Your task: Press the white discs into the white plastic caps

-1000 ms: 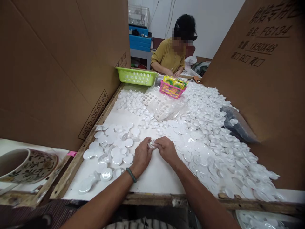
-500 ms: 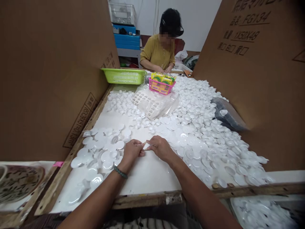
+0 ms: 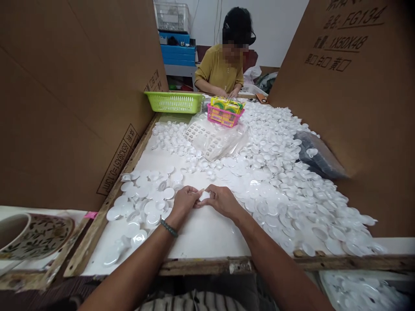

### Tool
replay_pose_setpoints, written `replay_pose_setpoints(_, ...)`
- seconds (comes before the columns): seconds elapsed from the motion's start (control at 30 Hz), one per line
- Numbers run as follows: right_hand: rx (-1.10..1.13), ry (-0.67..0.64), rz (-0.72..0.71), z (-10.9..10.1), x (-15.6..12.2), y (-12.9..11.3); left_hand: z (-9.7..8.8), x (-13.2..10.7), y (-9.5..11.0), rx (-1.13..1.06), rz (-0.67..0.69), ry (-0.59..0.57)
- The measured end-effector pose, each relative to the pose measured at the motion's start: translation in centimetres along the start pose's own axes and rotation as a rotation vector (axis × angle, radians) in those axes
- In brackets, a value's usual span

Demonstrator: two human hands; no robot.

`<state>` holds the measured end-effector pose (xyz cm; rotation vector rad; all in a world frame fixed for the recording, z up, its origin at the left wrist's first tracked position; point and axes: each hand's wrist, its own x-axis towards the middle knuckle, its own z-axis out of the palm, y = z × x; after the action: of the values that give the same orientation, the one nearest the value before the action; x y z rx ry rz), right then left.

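Your left hand [image 3: 187, 199] and right hand [image 3: 223, 200] pinch a disc [image 3: 205, 196]; the cluster [image 3: 151, 207] to their left seems done, the pile [image 3: 275, 177] rightward likely undone

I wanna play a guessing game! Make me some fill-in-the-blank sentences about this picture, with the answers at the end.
1. The beaded bracelet is on the camera wearer's ____ wrist.
2. The left hand and right hand hold a small piece coloured ____.
3. The yellow packets sit in a basket coloured ____.
4. The right-hand cardboard is printed FG followed by the number ____.

Missing words: left, white, pink, 134.
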<state>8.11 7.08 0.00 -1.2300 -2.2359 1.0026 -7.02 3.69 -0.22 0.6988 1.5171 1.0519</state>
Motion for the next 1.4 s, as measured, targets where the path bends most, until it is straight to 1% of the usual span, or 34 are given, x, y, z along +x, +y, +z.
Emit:
replay_pose_setpoints(0.1,-0.009,-0.013,0.055,0.1,-0.1,0.0,-0.4,-0.1,-0.2,-0.023,0.003,-0.057)
replay_pose_setpoints(0.3,0.062,-0.062,-0.027,-0.4,-0.1,0.4,-0.7,0.1,0.3,0.017,-0.055,-0.113)
replay_pose_setpoints(0.47,0.132,-0.077,0.038,-0.3,0.1,0.4,-0.7,0.3,0.1,0.027,-0.080,-0.140)
replay_pose_setpoints(0.57,0.162,-0.073,0.065,-0.2,0.3,0.3,-0.6,0.6,0.1,0.027,-0.092,-0.125)
replay_pose_setpoints(0.67,0.170,-0.045,0.070,0.0,0.3,0.1,-0.5,0.7,0.3,0.050,-0.053,-0.082)
replay_pose_setpoints(0.73,0.203,-0.044,0.083,-0.1,0.3,0.1,-0.4,0.4,0.4,0.064,-0.024,-0.073)
replay_pose_setpoints(0.87,0.279,-0.093,0.085,-0.2,0.1,0.4,-0.8,0.0,0.4,0.080,0.003,-0.108)
replay_pose_setpoints(1.0,0.230,-0.069,0.038,-0.2,0.2,0.7,-0.8,-0.1,0.3,0.137,0.019,-0.142)
replay_pose_setpoints(1.1,0.184,-0.095,0.010,-0.3,0.3,0.6,-0.5,-0.2,0.3,0.219,0.035,-0.158)
replay_pose_setpoints(1.13,0.156,-0.077,-0.004,-0.3,0.4,0.6,-0.5,-0.4,0.3,0.266,0.069,-0.152)
replay_pose_setpoints(1.17,0.120,-0.026,-0.022,-0.4,0.6,0.6,-0.5,-0.6,0.4,0.326,0.118,-0.136)
replay_pose_setpoints(1.23,0.009,0.152,-0.080,-0.7,1.1,0.6,-1.1,-1.3,0.9,0.481,0.239,-0.067)
replay_pose_setpoints(1.27,-0.063,0.248,-0.115,-0.8,1.4,0.7,-1.7,-1.8,1.4,0.566,0.298,-0.018)
replay_pose_setpoints(1.3,-0.141,0.314,-0.152,-1.0,1.7,0.9,-2.5,-2.3,1.9,0.651,0.345,0.044)
replay_pose_setpoints(1.33,-0.218,0.345,-0.185,-1.1,2.0,1.1,-3.4,-2.8,2.6,0.734,0.389,0.108)
replay_pose_setpoints(1.4,-0.349,0.320,-0.224,-1.1,2.6,1.6,-5.6,-3.7,4.1,0.871,0.425,0.251)
